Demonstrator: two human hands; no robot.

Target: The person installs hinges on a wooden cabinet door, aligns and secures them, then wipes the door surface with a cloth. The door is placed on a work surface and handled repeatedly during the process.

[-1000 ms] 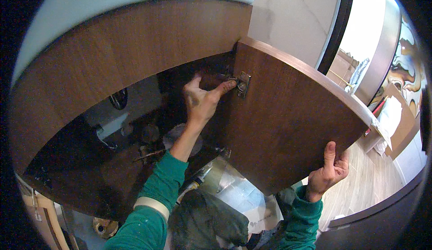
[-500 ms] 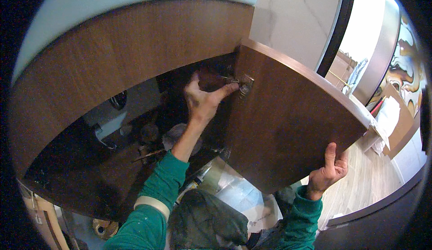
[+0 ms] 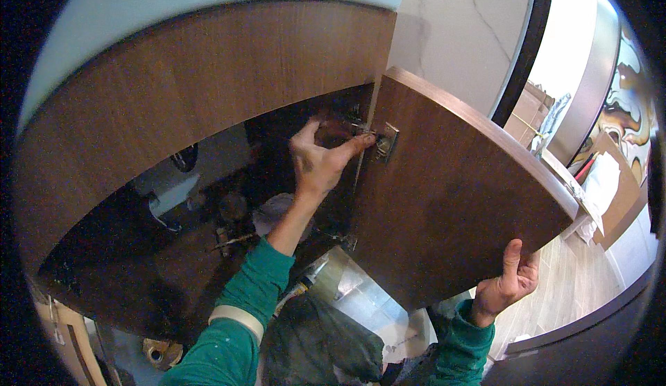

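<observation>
A curved wooden door (image 3: 451, 198) stands swung out from a dark-brown cabinet (image 3: 194, 60). My left hand (image 3: 322, 164) is closed on the metal upper hinge (image 3: 383, 143) at the door's inner edge, thumb on its arm, other fingertips partly hidden in shadow. A lower hinge (image 3: 349, 240) shows below. My right hand (image 3: 508, 285) grips the outer lower edge of the door, thumb on the near face, fingers curled behind. Inside the dark cabinet, pipe fittings (image 3: 229, 237) and a pale round object (image 3: 274, 212) show dimly.
A marble wall panel (image 3: 458, 25) stands behind, beside a bright doorway with a patterned panel (image 3: 624, 87). Cardboard (image 3: 621, 212) and white bags (image 3: 600, 185) lie at the right on a plank floor (image 3: 569, 282). A tube (image 3: 302, 285) lies below the cabinet; a brass fitting (image 3: 163, 351) is at lower left.
The door has shifted slightly right, with a thin light line now showing along its inner edge. My left hand has moved slightly right with the hinge; my right hand sits a little lower.
</observation>
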